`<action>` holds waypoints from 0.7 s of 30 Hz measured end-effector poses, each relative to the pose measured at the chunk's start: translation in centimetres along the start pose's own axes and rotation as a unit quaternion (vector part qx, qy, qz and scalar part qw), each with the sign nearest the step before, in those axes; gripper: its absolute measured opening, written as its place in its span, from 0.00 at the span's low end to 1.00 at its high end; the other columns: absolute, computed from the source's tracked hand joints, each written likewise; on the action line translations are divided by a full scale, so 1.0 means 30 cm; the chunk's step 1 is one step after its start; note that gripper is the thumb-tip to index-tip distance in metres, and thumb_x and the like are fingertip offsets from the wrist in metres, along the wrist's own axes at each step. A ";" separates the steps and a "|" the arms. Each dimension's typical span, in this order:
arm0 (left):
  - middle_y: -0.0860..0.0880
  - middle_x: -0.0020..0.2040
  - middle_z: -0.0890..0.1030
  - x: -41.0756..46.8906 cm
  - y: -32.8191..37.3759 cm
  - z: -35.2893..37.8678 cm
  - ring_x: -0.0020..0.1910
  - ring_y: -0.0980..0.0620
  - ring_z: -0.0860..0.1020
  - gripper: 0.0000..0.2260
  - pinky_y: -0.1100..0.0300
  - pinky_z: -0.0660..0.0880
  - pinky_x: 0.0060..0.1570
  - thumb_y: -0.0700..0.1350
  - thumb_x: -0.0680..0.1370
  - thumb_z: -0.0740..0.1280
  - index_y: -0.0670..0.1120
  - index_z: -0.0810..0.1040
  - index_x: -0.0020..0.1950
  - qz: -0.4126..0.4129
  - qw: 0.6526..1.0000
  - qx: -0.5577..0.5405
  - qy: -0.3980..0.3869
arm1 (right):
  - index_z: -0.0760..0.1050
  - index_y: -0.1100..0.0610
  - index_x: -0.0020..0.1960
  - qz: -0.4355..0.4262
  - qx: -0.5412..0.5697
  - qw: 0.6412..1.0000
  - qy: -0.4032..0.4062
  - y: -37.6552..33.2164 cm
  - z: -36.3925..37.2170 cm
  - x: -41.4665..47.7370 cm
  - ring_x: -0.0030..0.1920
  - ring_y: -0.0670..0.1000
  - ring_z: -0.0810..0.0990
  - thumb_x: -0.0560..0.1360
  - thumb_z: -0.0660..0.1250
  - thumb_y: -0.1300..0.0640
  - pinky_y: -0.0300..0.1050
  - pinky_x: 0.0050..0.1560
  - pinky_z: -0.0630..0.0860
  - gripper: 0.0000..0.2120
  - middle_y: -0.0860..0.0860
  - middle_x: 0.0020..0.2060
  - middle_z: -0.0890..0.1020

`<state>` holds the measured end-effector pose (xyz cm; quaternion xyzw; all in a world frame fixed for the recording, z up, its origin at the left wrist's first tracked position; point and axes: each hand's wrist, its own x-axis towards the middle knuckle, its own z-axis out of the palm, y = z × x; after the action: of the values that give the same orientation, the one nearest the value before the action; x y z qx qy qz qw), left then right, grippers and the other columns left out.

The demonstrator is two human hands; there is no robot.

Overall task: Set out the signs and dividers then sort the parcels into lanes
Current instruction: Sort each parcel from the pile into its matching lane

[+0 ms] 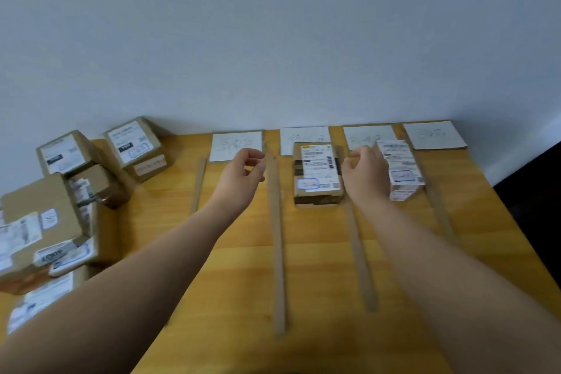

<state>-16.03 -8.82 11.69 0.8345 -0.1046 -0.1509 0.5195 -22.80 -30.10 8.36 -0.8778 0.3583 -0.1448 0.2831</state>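
Head view: four paper signs (303, 140) line the wall edge of the wooden surface (318, 252), with cardboard dividers (277, 237) running toward the camera. Left hand (243, 174) hovers loosely curled, holding nothing. Right hand (365, 173), fingers curled, touches a white parcel (402, 173); a brown parcel (318, 174) sits left of it. Unsorted boxes (45, 222) pile far left.

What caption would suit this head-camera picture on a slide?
Both empty hands, left and right, hover over a wooden table with two parcels already in their lanes.
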 end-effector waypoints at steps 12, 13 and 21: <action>0.54 0.52 0.77 -0.054 -0.310 -0.602 0.49 0.55 0.79 0.07 0.58 0.77 0.49 0.45 0.81 0.61 0.52 0.73 0.58 -0.020 0.998 0.049 0.030 | 0.74 0.55 0.60 -0.065 0.083 0.991 -0.080 -0.514 0.386 -0.356 0.52 0.48 0.74 0.79 0.62 0.57 0.38 0.44 0.70 0.11 0.50 0.59 0.76; 0.54 0.52 0.77 -0.057 -0.332 -0.628 0.49 0.55 0.79 0.07 0.58 0.77 0.48 0.45 0.81 0.61 0.52 0.73 0.58 -0.023 0.998 0.051 0.032 | 0.74 0.55 0.61 -0.070 0.083 0.989 -0.097 -0.538 0.405 -0.376 0.51 0.46 0.73 0.79 0.61 0.57 0.37 0.43 0.69 0.11 0.49 0.58 0.76; 0.52 0.50 0.78 -0.087 -0.434 -0.749 0.49 0.52 0.77 0.06 0.61 0.74 0.44 0.46 0.81 0.61 0.50 0.75 0.56 -0.064 0.993 0.083 0.055 | 0.75 0.56 0.59 -0.098 0.086 0.970 -0.207 -0.637 0.505 -0.446 0.52 0.48 0.76 0.79 0.61 0.58 0.39 0.45 0.70 0.10 0.48 0.52 0.77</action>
<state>-10.11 16.53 9.67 0.8868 -0.0346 -0.1287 0.4425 -14.80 -3.49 7.06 -0.8917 0.1904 -0.0179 0.4101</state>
